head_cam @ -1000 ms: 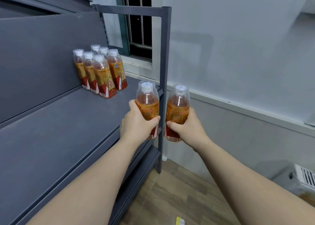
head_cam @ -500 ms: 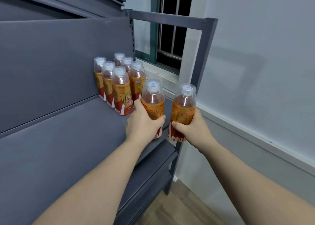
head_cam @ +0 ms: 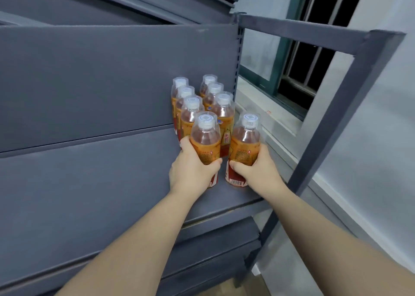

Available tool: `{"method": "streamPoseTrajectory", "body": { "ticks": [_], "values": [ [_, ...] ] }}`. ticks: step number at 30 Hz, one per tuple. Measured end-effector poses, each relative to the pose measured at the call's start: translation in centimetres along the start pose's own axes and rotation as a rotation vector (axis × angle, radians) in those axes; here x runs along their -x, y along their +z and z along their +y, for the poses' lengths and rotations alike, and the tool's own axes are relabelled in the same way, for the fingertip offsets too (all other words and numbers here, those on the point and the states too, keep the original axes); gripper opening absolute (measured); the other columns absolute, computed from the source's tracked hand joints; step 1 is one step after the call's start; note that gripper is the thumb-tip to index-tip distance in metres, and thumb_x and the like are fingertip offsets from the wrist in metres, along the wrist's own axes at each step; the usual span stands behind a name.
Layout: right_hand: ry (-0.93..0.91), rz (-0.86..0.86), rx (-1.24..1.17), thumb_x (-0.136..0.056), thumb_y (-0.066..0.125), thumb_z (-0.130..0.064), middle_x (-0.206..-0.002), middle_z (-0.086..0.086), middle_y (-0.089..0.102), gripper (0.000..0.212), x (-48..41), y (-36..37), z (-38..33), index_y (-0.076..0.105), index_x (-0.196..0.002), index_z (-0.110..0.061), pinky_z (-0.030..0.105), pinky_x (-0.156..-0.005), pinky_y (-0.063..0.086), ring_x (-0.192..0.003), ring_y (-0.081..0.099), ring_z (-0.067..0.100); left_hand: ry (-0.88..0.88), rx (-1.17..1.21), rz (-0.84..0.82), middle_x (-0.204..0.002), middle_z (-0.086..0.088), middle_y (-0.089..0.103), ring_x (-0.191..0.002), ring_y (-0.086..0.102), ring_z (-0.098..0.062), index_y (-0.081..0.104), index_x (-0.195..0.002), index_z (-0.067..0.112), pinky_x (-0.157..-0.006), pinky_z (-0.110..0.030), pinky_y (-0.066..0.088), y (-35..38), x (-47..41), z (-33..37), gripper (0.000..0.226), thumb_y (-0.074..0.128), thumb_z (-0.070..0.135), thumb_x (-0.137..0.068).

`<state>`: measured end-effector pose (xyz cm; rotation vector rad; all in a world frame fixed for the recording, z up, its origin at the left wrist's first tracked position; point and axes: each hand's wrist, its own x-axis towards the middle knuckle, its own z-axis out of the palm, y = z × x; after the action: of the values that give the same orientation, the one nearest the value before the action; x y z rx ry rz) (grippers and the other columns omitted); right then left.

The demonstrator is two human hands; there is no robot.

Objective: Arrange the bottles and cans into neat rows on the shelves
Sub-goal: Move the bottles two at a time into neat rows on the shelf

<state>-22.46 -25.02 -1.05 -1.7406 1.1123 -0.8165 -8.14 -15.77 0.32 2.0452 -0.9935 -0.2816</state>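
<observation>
Two orange tea bottles with white caps stand upright at the front of two rows on the grey shelf (head_cam: 89,183). My left hand (head_cam: 190,172) grips the left bottle (head_cam: 205,138) round its label. My right hand (head_cam: 256,172) grips the right bottle (head_cam: 246,143) low on its label. Both bottles sit right in front of several like bottles (head_cam: 221,107) lined up in two rows against the shelf's back panel. Whether the held bottles' bases touch the shelf is hard to tell.
A grey metal upright post (head_cam: 336,120) and crossbar frame the shelf's right end, close to my right forearm. Behind them are a window (head_cam: 298,66) and a white wall. Another shelf board runs above, and a lower shelf edge (head_cam: 213,250) juts out below.
Both hands have carried their bottles forward from beside the shelf's right end over the shelf, up to the front of the two rows. The view has come closer.
</observation>
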Motion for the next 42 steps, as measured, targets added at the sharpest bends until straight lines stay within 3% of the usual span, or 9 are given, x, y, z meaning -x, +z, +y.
{"method": "streamPoseTrajectory", "body": {
  "ticks": [6,12,16,19,26,30,33,38,42],
  "values": [
    [-0.054,-0.148,-0.029,-0.081,0.081,-0.034,-0.127,-0.007,0.058,0.078,-3.4,0.2,0.9,0.034,-0.143,-0.025,0.032,-0.095,0.050,-0.115,0.058,0.013,-0.085,-0.004,0.102,-0.129,0.002,0.059,-0.114,0.061,-0.026,0.029,-0.134,0.027,-0.094,-0.048,0.053,1.2,-0.1,0.5,0.080,0.076,0.056,-0.077],
    [-0.077,-0.238,-0.081,-0.083,0.079,-0.032,-0.130,-0.009,0.050,0.085,-4.2,0.3,1.2,0.025,-0.148,-0.027,0.019,-0.084,0.044,-0.114,0.053,0.008,-0.100,-0.031,0.145,-0.137,0.004,0.049,-0.119,0.057,-0.022,0.028,-0.140,0.029,-0.095,-0.043,0.052,2.4,0.5,0.7,0.084,0.077,0.056,-0.077],
    [-0.123,-0.126,0.045,-0.071,0.085,-0.047,-0.130,-0.004,0.040,0.092,-4.5,0.8,1.3,0.032,-0.143,-0.025,0.037,-0.102,0.046,-0.124,0.046,0.015,-0.114,-0.052,0.180,-0.133,0.001,0.040,-0.121,0.050,-0.021,0.023,-0.144,0.030,-0.095,-0.042,0.051,3.0,0.8,0.4,0.096,0.081,0.057,-0.072],
    [-0.130,-0.120,0.084,-0.070,0.085,-0.050,-0.127,-0.001,0.040,0.088,-5.0,0.6,1.3,0.037,-0.141,-0.025,0.042,-0.104,0.046,-0.124,0.047,0.019,-0.116,0.017,0.179,-0.130,0.002,0.043,-0.121,0.050,-0.020,0.028,-0.144,0.031,-0.093,-0.034,0.046,2.9,0.5,0.4,0.089,0.082,0.047,-0.075],
    [-0.121,-0.236,-0.071,-0.084,0.078,-0.032,-0.127,-0.015,0.050,0.079,-4.8,-0.8,2.2,0.031,-0.147,-0.026,0.019,-0.087,0.043,-0.118,0.053,0.008,-0.146,0.258,0.074,-0.131,0.009,0.046,-0.120,0.053,-0.015,0.022,-0.144,0.026,-0.096,-0.030,0.049,1.9,0.7,-0.5,0.081,0.078,0.024,-0.085],
    [-0.145,-0.164,0.040,-0.070,0.083,-0.052,-0.131,-0.007,0.047,0.091,-4.6,0.3,2.3,0.033,-0.141,-0.027,0.039,-0.100,0.049,-0.124,0.049,0.014,-0.126,0.127,0.177,-0.136,0.003,0.044,-0.121,0.049,-0.016,0.027,-0.141,0.026,-0.100,-0.038,0.049,3.0,0.8,-0.2,0.088,0.084,0.042,-0.075],
    [-0.145,-0.124,0.123,-0.069,0.085,-0.050,-0.132,0.001,0.044,0.090,-4.9,0.5,2.0,0.036,-0.142,-0.025,0.046,-0.104,0.047,-0.125,0.047,0.019,-0.118,0.070,0.201,-0.133,0.000,0.043,-0.122,0.048,-0.019,0.030,-0.142,0.027,-0.098,-0.037,0.048,2.8,0.4,-0.3,0.084,0.082,0.042,-0.078],
    [-0.100,-0.280,-0.061,-0.081,0.082,-0.036,-0.135,-0.007,0.054,0.081,-5.0,-0.5,2.4,0.034,-0.145,-0.026,0.036,-0.102,0.049,-0.122,0.055,0.013,-0.125,0.264,0.072,-0.138,0.008,0.049,-0.124,0.051,-0.012,0.031,-0.145,0.028,-0.102,-0.031,0.046,1.8,0.3,-1.7,0.075,0.078,0.025,-0.086],
    [-0.093,-0.270,-0.067,-0.084,0.078,-0.036,-0.131,-0.010,0.053,0.078,-4.6,-0.1,2.6,0.032,-0.145,-0.026,0.032,-0.099,0.048,-0.120,0.055,0.012,-0.136,0.258,0.060,-0.135,0.009,0.048,-0.124,0.050,-0.010,0.028,-0.142,0.022,-0.094,-0.021,0.041,1.8,0.5,-2.1,0.067,0.072,0.023,-0.091]
  ]
}}
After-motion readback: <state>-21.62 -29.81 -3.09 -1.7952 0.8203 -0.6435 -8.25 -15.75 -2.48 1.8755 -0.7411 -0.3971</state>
